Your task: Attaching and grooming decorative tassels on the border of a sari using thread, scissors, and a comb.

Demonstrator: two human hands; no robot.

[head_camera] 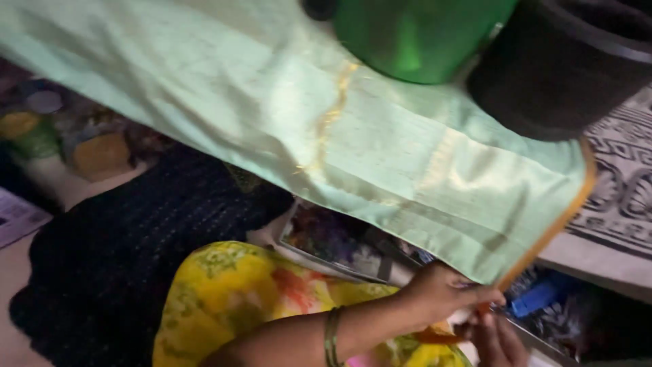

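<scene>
Left hand [445, 291] pinching the lower corner of the pale green cloth [285, 109], right hand [496, 340] just under that corner, fingers' state hard to tell. Better keeping the orange-trimmed edge [553, 224] taut. Cloth crowded above by green tub [414, 34] and black container [564, 61]; open room lying below-left.

A blue packet [536, 298] lies lower right (blurred), under pale fabric.
</scene>
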